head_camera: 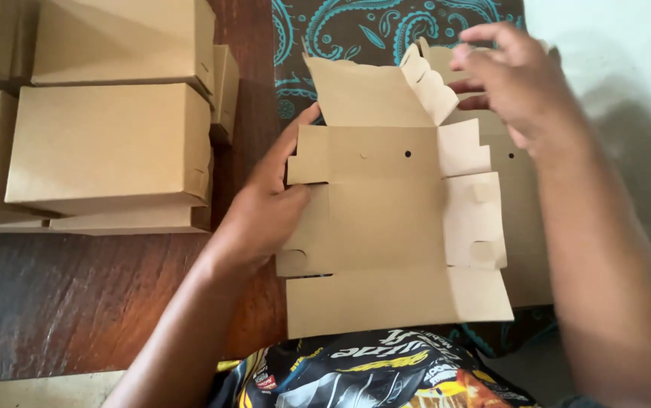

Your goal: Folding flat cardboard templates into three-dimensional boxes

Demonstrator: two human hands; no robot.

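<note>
— Left hand [265, 215]: clamped on the left edge of the flat cardboard box blank [386, 227], thumb on top of a side flap, fingers tucked under. Right hand [511, 79]?

— Pinching the far right flap [431, 87] of the same blank, fingertips closed on it, flap lifted and bent upward.

— Lie of the blank?

— Unfolded, spread between both hands over the lap, long axis running away from the body. Near edge just above the printed shirt [371, 374], far edge up by the right hand. Left hand nearer the middle panel; right hand nearer the far corner.

— Underneath?

— Second blank [526, 227] showing past the right edge, same plain brown, touching or nearly so; cannot tell which.

— Markings on the blank?

— None printed. Small dark hole [407, 153] in the upper panel, cut tabs along the right side.

— Farther out?

— Stack of folded brown boxes [110, 143] well apart to the left on the dark wooden floor [76, 302], closed, plain, no labels visible. Dark cloth with teal paisley pattern [356, 30] beyond the blank. Pale wall [628, 45] at right.
</note>
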